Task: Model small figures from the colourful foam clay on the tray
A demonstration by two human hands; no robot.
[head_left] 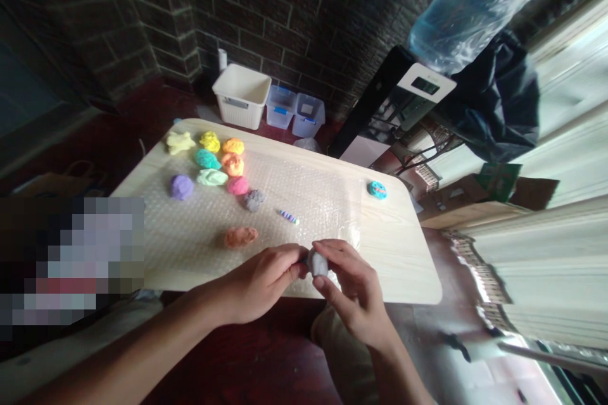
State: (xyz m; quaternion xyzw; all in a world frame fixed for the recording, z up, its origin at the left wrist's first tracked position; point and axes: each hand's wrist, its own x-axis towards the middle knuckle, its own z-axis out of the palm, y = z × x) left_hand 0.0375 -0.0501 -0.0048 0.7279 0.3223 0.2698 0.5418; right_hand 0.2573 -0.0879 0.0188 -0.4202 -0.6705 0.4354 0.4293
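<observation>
Over the front edge of the table, my right hand (354, 278) grips a lump of grey modelling clay (318, 262) between thumb and fingers. My left hand (268, 278) is closed in a pinch at the left side of the same lump; its fingertips meet the clay there. A brown clay lump (240, 237) lies on the bubble wrap to the left, beyond my left hand. Farther up sits a small striped clay stick (289, 216) in purple, white and blue. A dark grey crumbly lump (254, 200) lies left of the stick.
Bubble wrap (313, 183) covers much of the table. Several coloured clay lumps, among them a purple one (182, 187) and a pink one (238, 185), lie at the left. A blue round clay piece (378, 190) is at right. Behind stand a white basket (242, 98) and a water dispenser (394, 98).
</observation>
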